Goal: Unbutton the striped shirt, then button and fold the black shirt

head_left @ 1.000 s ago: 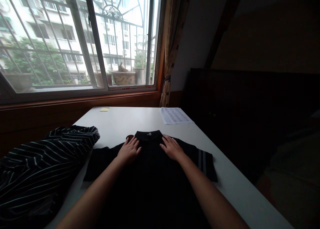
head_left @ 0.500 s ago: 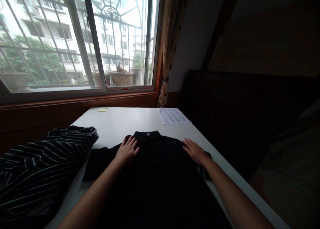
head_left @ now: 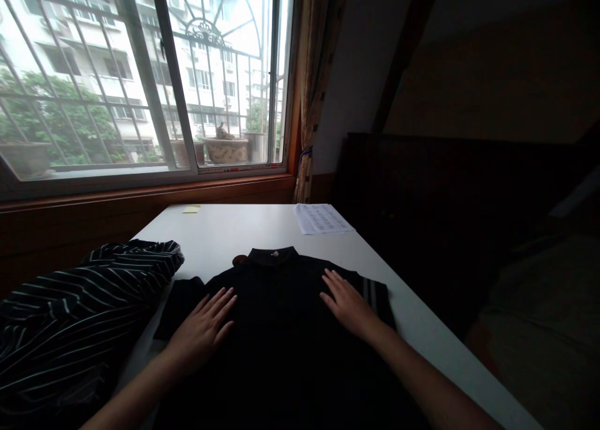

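A black short-sleeved polo shirt (head_left: 276, 330) lies spread on the white table (head_left: 234, 227), its collar pointing toward the window. Two grey stripes cross the sleeve on the right. My left hand (head_left: 201, 324) rests open, palm down, on the left side of the shirt below the shoulder. On the right part of the chest, near the striped sleeve, my right hand (head_left: 347, 302) lies flat with fingers stretched out. A small brown round thing (head_left: 239, 260) shows partly beside the collar; the shirt hides the rest.
A heaped black-and-white striped garment (head_left: 94, 317) covers the table's left side. Printed sheets (head_left: 322, 219) lie at the far right corner, a yellow sticky note (head_left: 191, 209) at the far left. Behind stands a barred window (head_left: 201, 92) with a tied curtain (head_left: 304, 167).
My left hand has moved down and left from beside the collar. My right hand has shifted inward from the shoulder onto the chest, uncovering the striped sleeve.
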`<state>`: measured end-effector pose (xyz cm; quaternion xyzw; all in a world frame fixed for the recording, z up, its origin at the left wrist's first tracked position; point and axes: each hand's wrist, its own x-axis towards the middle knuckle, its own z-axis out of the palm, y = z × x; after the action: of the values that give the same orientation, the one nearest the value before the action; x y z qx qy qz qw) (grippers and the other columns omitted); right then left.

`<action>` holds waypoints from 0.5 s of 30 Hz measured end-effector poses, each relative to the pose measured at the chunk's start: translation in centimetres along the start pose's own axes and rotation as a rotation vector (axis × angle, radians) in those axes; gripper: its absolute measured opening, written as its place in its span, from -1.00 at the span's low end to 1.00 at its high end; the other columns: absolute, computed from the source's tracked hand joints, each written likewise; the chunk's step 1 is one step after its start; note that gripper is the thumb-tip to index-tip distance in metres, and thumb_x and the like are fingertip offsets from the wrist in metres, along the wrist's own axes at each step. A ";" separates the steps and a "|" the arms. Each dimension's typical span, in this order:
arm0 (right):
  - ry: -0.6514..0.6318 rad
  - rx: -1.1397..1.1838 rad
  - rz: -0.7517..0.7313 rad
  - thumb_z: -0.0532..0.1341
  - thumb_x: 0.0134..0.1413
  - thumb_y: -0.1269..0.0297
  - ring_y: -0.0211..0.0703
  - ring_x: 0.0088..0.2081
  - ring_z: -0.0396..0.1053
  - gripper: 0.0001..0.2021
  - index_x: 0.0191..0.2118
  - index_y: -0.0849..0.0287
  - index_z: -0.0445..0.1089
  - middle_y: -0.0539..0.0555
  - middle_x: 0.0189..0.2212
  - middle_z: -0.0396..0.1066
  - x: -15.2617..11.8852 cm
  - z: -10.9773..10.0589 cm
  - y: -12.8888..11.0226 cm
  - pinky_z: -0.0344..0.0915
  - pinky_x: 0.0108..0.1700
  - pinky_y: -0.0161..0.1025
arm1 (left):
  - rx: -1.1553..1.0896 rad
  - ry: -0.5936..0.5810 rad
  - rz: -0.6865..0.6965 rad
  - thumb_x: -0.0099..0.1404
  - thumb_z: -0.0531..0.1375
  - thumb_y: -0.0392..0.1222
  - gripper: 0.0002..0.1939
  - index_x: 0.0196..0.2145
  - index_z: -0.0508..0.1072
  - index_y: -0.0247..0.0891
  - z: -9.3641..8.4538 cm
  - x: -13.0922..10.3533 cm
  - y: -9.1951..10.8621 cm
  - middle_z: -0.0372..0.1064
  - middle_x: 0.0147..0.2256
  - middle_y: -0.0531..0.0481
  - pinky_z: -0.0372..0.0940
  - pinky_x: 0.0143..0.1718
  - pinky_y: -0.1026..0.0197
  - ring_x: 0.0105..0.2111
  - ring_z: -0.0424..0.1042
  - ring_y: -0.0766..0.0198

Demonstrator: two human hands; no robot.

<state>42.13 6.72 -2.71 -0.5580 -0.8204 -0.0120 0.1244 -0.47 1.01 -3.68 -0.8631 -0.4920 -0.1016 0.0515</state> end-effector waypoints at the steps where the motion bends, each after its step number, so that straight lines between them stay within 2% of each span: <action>1: -0.031 0.019 -0.028 -0.08 0.37 -0.09 0.02 0.39 -0.11 -0.38 0.36 0.19 0.11 0.12 0.40 -0.08 -0.7 0.2 -1.4 -0.07 0.38 0.05 | 0.011 -0.009 -0.006 0.50 -0.06 0.07 -0.42 0.39 -0.05 -0.03 -0.1 -0.4 0.0 -0.17 0.39 0.02 0.03 0.31 -0.19 0.36 -0.05 0.04; 4: -0.080 0.041 -0.077 -0.09 0.38 -0.10 0.01 0.41 -0.17 -0.38 0.39 0.13 0.03 0.09 0.41 -0.14 -2.2 0.5 -4.4 -0.14 0.40 0.09 | 0.049 -0.035 -0.039 0.50 -0.06 0.06 -0.43 0.39 -0.01 -0.08 -0.2 -0.8 0.6 -0.17 0.38 -0.05 -0.02 0.31 -0.27 0.37 -0.06 -0.02; 6: -0.092 0.041 -0.067 -0.09 0.39 -0.09 0.00 0.41 -0.19 -0.39 0.40 0.12 0.01 0.08 0.41 -0.17 -2.7 0.5 -4.9 -0.16 0.40 0.10 | 0.072 -0.050 -0.063 0.50 -0.06 0.02 -0.44 0.38 0.04 -0.14 -0.3 -0.6 1.7 -0.17 0.38 -0.10 -0.08 0.30 -0.35 0.36 -0.08 -0.08; 8: -0.099 0.039 -0.049 -0.08 0.38 -0.10 -0.01 0.41 -0.20 -0.38 0.40 0.10 0.00 0.07 0.42 -0.18 -2.9 0.3 -4.4 -0.16 0.40 0.09 | 0.072 -0.072 -0.043 0.50 -0.06 -0.03 -0.45 0.37 0.04 -0.17 -0.4 -0.2 3.3 -0.19 0.38 -0.12 -0.11 0.30 -0.38 0.37 -0.09 -0.09; 11: -0.101 0.043 -0.042 -0.07 0.38 -0.11 -0.02 0.41 -0.20 -0.39 0.40 0.07 0.00 0.05 0.42 -0.18 -3.0 0.0 -2.8 -0.16 0.41 0.07 | 0.017 -0.101 0.067 0.51 -0.08 -0.02 -0.44 0.39 -0.04 -0.11 -0.7 0.6 6.2 -0.24 0.40 -0.07 -0.12 0.32 -0.33 0.38 -0.13 -0.03; 15: -0.113 0.040 -0.037 -0.06 0.37 -0.12 -0.03 0.40 -0.14 -0.40 0.40 0.02 0.00 0.05 0.41 -0.15 -3.7 -0.6 -0.3 -0.12 0.40 0.07 | -0.035 -0.135 0.056 0.51 -0.09 0.06 -0.41 0.40 -0.04 -0.16 -0.8 1.6 8.9 -0.25 0.40 -0.10 -0.09 0.32 -0.32 0.38 -0.16 -0.05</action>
<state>43.21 3.15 -2.86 -0.5398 -0.8364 0.0333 0.0889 7.91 -2.32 -2.41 -0.8823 -0.4679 -0.0505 0.0059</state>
